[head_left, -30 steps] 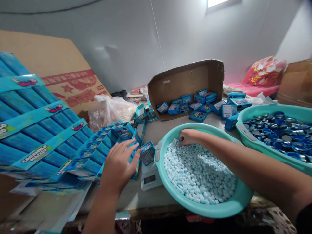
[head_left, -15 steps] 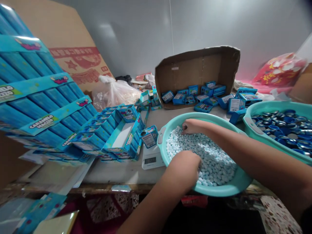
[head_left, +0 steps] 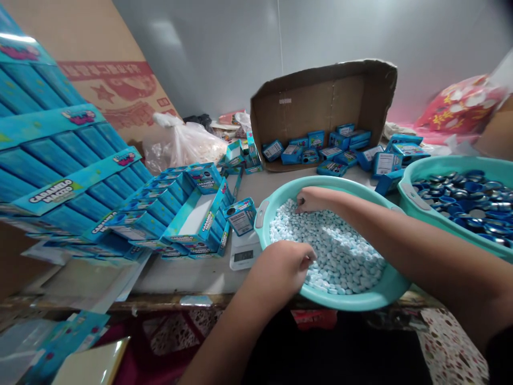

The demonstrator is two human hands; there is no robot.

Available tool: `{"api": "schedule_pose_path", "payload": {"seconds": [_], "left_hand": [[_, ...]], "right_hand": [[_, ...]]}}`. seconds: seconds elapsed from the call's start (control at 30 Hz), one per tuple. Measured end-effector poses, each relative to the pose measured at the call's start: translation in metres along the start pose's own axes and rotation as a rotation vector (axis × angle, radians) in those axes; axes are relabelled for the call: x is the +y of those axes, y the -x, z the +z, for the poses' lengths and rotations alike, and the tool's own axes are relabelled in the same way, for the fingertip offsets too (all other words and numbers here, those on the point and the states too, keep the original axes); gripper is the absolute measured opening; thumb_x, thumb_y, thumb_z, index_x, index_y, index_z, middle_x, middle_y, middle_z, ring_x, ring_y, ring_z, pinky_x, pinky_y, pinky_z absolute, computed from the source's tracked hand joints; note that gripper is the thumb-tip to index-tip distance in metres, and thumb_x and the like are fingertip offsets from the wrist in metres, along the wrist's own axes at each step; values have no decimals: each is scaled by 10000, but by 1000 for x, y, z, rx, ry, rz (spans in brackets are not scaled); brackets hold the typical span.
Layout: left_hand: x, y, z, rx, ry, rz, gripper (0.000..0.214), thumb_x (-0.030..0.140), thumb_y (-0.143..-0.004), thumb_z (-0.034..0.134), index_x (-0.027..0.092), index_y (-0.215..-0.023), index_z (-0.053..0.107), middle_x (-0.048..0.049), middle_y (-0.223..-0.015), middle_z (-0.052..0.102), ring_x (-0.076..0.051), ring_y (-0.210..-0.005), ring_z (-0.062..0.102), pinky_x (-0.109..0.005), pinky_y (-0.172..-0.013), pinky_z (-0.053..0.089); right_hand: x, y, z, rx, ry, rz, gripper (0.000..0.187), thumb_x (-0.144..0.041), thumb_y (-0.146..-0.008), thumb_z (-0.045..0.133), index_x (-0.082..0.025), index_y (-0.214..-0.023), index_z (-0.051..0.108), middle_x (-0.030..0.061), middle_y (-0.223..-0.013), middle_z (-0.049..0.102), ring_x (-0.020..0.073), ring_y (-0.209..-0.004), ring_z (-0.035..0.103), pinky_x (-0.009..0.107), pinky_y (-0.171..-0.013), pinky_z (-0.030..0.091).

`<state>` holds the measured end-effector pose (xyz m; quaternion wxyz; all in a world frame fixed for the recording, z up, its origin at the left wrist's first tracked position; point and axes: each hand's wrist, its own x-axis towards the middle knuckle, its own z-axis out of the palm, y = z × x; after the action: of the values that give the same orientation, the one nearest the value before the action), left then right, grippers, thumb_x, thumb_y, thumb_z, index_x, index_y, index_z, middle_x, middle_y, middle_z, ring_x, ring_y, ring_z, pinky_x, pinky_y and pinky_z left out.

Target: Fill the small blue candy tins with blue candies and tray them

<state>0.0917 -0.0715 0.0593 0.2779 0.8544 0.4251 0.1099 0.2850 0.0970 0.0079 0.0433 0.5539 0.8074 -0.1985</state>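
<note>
A turquoise basin (head_left: 396, 291) holds a heap of small pale blue and white candies (head_left: 344, 256). My right hand (head_left: 311, 200) is at the far left of the heap, fingers curled down against the candies; what they grip is hidden. Above the basin's near left rim, my left hand (head_left: 285, 267) is closed with fingertips pinched together, and I cannot make out what is in them. Left of the basin, a small blue printed box (head_left: 241, 216) stands on a white kitchen scale (head_left: 242, 256) with a lit display.
Stacked blue display trays of boxes (head_left: 60, 192) rise at left, beside an open display box (head_left: 196, 214). A cardboard carton (head_left: 308, 115) on its side holds several blue boxes. Another turquoise basin (head_left: 417, 198) has blue and silver pieces. The table edge (head_left: 168, 302) runs in front.
My left hand has drawn left out of the candies to above the near rim. My right hand stays at the heap's far left. The whole view has shifted slightly.
</note>
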Motion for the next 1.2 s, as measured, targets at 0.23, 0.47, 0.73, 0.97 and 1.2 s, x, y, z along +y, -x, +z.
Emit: {"api": "schedule_pose_path", "payload": {"seconds": [0.23,0.47,0.73,0.97,1.2], "left_hand": [[-20,2,0,224,106,53,211,102,-866,625,199,-1020,733,-21,-974,775,-168,-885,715,-267,-830,526],[-31,10,-31,264,-58,20,415,293,-939,601,236,-1350,617,-49,-1371,657,-235,-1250,619,-378,-1106,461],[-65,35,-99,584,-122,-402,401,349,-935,547,305,-1327,623,-25,-1226,734,-263,-1166,669,-396,-935,556],[-103,25,-87,515,-387,-456,623,388,-854,642,159,-1422,528,-177,-1412,599,-382,-1279,576,-541,-1065,470],[-115,5,-72,536,-536,-295,117,280,-887,542,211,-921,630,-97,-1188,708,-306,-1205,612,-604,-1222,195]], "right_hand": [[1,0,0,-30,43,-19,355,-499,-903,667,-157,-989,701,43,-898,696,188,-796,633,320,-732,511],[4,3,-5,-126,50,-49,340,-448,-978,603,-147,-1127,655,60,-1078,674,196,-932,660,390,-838,567],[-1,6,-8,-57,39,-42,326,-457,-895,666,-158,-1010,726,47,-917,720,178,-780,622,295,-710,452],[4,3,-7,-58,31,-44,375,-510,-898,650,-152,-984,722,52,-852,712,161,-723,599,280,-656,421],[-3,9,-9,-101,64,-32,333,-454,-972,608,-146,-1083,665,46,-1027,677,193,-910,657,388,-835,559]]}}
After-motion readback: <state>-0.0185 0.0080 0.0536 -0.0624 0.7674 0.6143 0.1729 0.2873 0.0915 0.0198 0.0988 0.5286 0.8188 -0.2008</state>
